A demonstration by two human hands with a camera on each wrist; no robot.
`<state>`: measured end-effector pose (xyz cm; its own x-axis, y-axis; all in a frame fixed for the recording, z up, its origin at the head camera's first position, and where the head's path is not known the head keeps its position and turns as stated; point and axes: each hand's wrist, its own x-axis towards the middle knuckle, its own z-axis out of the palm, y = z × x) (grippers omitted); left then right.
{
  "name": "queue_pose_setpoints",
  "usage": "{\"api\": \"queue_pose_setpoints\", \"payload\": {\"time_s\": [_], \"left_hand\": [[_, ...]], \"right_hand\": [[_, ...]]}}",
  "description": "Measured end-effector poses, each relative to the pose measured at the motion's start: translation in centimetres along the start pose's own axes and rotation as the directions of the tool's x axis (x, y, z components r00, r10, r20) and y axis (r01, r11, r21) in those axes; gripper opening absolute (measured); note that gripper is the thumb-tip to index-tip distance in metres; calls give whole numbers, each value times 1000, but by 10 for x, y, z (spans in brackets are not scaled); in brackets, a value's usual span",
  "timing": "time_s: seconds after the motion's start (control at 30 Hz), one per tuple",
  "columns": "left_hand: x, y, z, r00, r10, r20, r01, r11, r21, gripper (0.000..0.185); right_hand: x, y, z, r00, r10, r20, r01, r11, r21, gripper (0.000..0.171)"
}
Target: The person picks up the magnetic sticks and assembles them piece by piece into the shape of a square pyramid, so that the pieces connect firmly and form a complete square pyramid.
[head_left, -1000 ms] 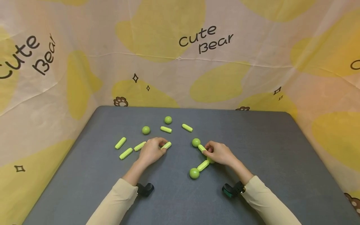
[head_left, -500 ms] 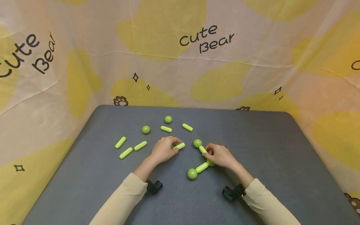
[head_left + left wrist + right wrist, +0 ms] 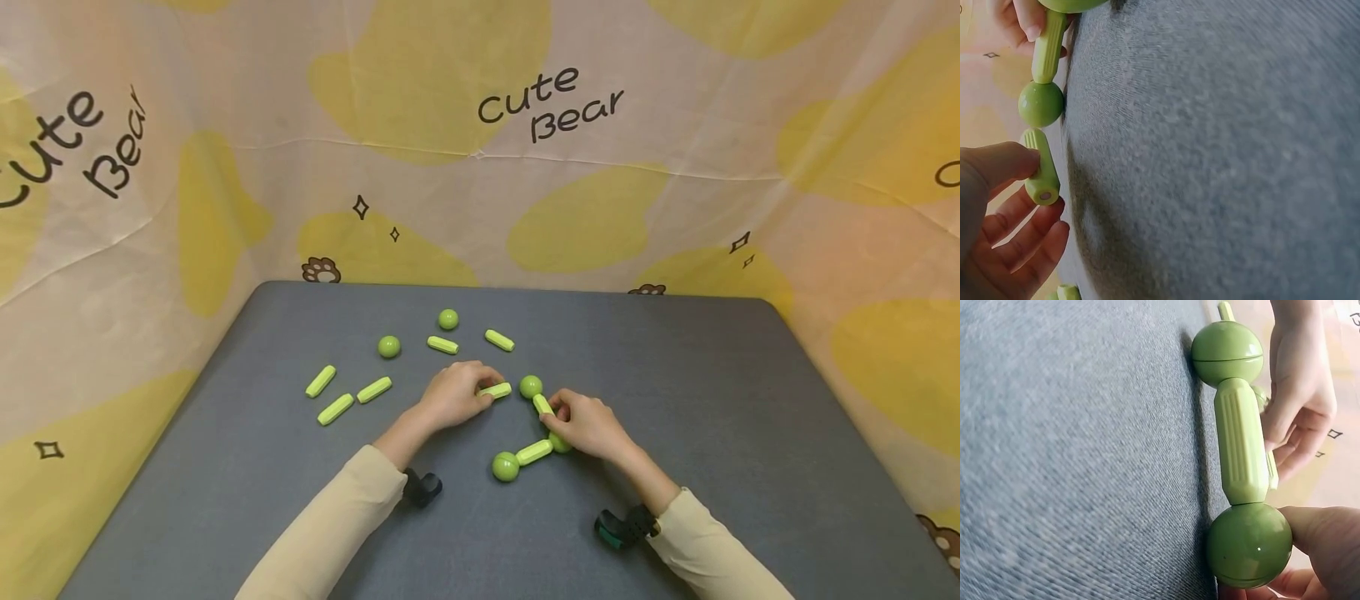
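Nearest on the grey felt-covered table (image 3: 712, 433) lies a chain of light green plastic rods and green plastic balls (image 3: 534, 451), bent at an angle. The right hand (image 3: 588, 425) grips its corner ball, fingers curled round it. Just beyond, the left hand (image 3: 453, 394) pinches a loose ribbed green plastic rod (image 3: 496, 389), its tip just beside the chain's far ball (image 3: 530, 386). Farther back, spare green rods (image 3: 347, 396) and two loose green balls (image 3: 417, 333) lie scattered.
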<state>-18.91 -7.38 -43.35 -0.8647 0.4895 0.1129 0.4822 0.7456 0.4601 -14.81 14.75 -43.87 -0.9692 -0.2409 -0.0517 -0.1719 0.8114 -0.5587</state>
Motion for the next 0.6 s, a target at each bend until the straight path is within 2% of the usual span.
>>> {"api": "queue_pose_setpoints", "payload": {"time_s": [0.3,0.6], "left_hand": [[4,8,3,999,15,44,-15,1000,-5,25],[7,11,6,999,32,43,-32,999,6,26]], "right_hand": [[-2,-1,2,1000,26,-18,-26,1000,2,16],[-5,-3,2,999,33,-7,-33,999,16,18]]}}
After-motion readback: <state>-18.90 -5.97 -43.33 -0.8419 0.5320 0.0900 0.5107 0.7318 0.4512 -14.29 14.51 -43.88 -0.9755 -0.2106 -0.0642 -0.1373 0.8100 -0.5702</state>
